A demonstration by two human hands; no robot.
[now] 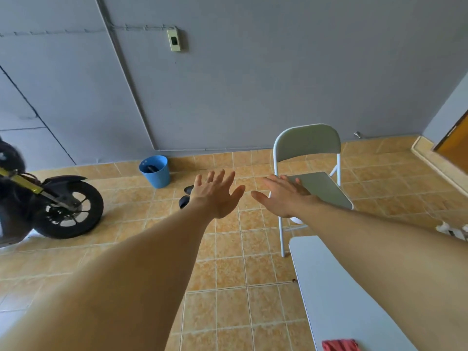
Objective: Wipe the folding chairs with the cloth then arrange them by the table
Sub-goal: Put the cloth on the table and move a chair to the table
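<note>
1. The left hand (215, 196) is stretched out over the tiled floor (228, 274), fingers spread. Its grip is wide and holds nothing.
2. The right hand (283, 196) is just beside it, flat, grip wide and holding nothing. Its fingers overlap the left edge of the folding chair (307, 141) seat; whether they touch cannot be told.
3. The chair stands unfolded at the far right, near the wall, facing the person.
4. The cloth (340, 345) lies on the worktop (329, 287) at the near right, well apart from both hands.
5. The chair has a thin white tube frame, a rounded grey-green back and a flat seat. The worktop is smooth and white, and the cloth is red and crumpled.
6. At the left stands a motorbike (68, 209). Further right come a blue bucket (155, 171) and dark sandals (186, 196) partly hidden behind the left wrist.
</note>
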